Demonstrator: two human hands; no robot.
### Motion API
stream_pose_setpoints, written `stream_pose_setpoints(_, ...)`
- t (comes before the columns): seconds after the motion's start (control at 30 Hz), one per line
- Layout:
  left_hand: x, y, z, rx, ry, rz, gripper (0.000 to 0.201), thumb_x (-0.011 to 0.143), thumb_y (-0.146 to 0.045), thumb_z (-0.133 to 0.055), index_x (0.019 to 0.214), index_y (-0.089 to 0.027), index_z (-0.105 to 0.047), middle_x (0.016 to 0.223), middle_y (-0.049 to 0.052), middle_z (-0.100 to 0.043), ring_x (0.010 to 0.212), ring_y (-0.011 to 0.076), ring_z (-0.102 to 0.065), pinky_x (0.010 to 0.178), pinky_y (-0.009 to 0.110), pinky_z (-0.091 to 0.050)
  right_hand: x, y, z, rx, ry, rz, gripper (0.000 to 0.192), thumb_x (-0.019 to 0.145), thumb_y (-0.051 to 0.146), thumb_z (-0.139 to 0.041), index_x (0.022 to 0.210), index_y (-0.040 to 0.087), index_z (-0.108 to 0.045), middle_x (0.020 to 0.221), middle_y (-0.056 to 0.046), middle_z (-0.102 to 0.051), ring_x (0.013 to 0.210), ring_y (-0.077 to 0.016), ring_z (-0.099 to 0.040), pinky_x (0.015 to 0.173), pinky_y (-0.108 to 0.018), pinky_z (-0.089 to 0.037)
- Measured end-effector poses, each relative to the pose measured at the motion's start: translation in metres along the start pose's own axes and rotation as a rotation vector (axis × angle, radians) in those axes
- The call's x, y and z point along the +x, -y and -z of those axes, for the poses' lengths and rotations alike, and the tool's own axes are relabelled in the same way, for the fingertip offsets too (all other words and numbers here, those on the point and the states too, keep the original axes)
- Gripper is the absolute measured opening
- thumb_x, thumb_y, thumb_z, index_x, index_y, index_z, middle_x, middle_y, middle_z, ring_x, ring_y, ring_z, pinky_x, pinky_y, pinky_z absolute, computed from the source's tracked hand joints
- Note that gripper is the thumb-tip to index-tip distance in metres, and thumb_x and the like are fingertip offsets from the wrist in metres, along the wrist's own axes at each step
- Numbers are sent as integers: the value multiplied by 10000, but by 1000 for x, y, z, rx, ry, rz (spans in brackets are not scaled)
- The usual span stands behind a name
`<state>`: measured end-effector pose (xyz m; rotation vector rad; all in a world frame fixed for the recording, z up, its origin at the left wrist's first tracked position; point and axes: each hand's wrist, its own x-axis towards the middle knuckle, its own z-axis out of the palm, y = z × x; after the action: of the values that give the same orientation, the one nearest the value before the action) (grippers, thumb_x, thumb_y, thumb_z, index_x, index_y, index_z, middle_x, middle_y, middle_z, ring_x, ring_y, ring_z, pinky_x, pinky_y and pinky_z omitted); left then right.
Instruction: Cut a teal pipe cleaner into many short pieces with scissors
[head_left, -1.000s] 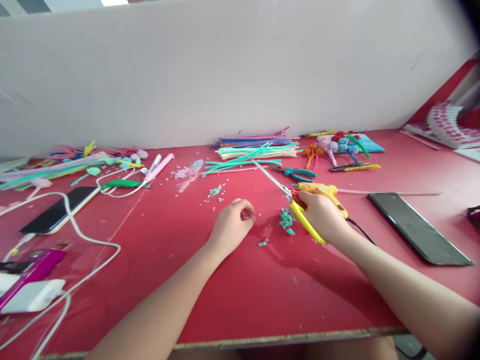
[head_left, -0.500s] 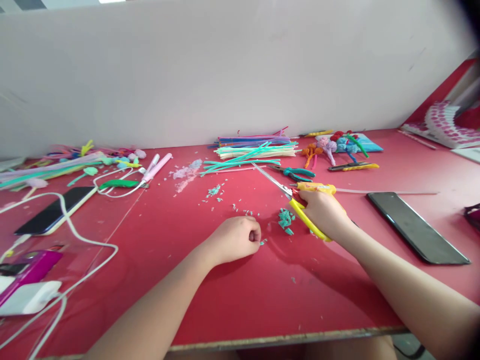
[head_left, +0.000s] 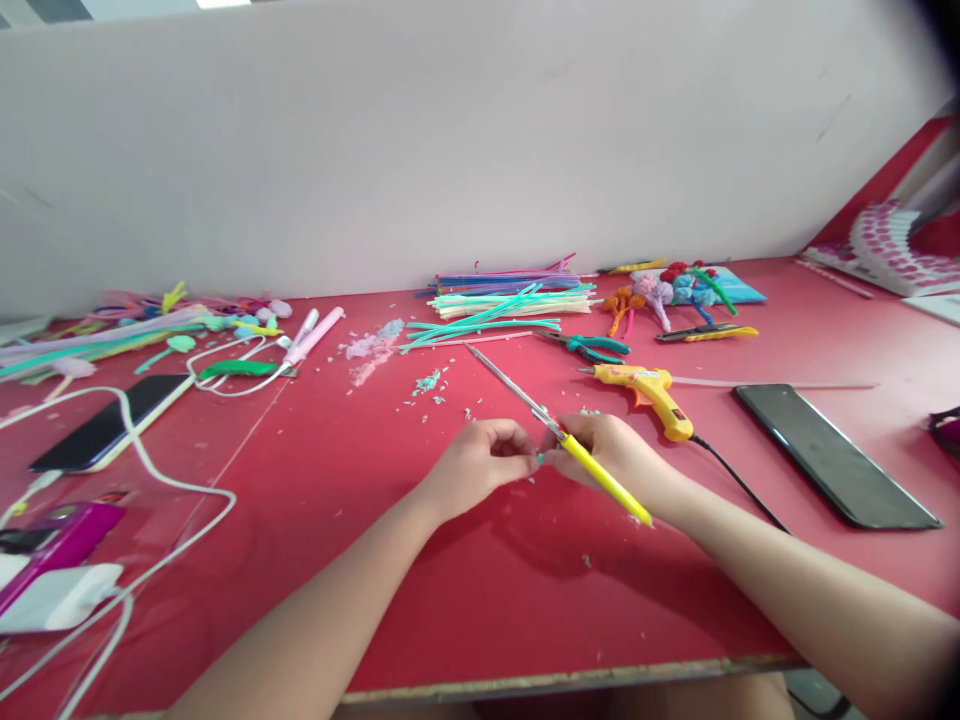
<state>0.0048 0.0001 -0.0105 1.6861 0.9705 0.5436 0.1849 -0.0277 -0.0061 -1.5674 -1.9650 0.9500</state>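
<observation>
While both hands met over the middle of the desk [head_left: 465,600], the layout stood as follows.

Left hand [head_left: 480,462]: curled, its grip pinched shut on a tiny teal scrap [head_left: 538,459] at the fingertips, which kept the scrap steady where the blades could reach it.

Right hand [head_left: 611,455]: its grip was clamped on the scissors [head_left: 559,435] at the yellow handles; the blades pointed up and left, away from the body. Whether the blades were parted could not be told.

Teal scrap: held between the two hands, just above the desk, touching the left fingertips and close to the scissors' pivot.

Glue gun [head_left: 649,388]: lay on its side just beyond the right hand, cord trailing right, near enough to be picked up.

Pliers [head_left: 596,347]: rested behind the glue gun, apart from the hands.

Fuzzy craft stems [head_left: 510,298]: stacked in a coloured bundle along the back wall, well clear of the working spot.

Teal clippings [head_left: 429,382]: scattered on the desk ahead of the left hand.

Phone [head_left: 832,452]: lay face up at the right, apart from the tools.
</observation>
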Motion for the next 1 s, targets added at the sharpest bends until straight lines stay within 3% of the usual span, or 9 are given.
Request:
stream_pose_setpoints(0.13,-1,1,-6,25,-9,-25,88,718,-252,-538,714,-164,-548,653,-13,-515,627,109,-485,589,234,-381,-2,3,1,32,12,25,90,661,247,-460,633,163,-477,560,48,-438,525,-74,-377,461,-201,-249)
stream_pose_setpoints(0.43,-4,1,-16,222,-158,-163,63,737,-222,-518,741,-183,-568,715,0,-547,652,115,-487,598,243,-382,1,1,-3,36,-55,-2,112,681,269,-447,617,177,-442,517,61,-346,490,-68,-328,435,-200,-229)
stream_pose_setpoints(0.8,-3,-3,-19,86,-186,-128,111,738,-274,-530,721,-181,-587,685,0,-562,632,114,-503,587,242,-388,2,0,-6,158,-94,-48,134,701,267,-451,598,182,-444,488,53,-404,461,-71,-383,444,-195,-284)
stream_pose_setpoints(1.0,1,0,-9,-183,-375,-69,167,705,-332,-575,734,-169,-589,606,-19,-522,557,92,-456,538,218,-366,3,-5,0,-39,-154,-2,250,700,414,-492,625,181,-438,541,45,-423,490,-77,-362,446,-207,-243)
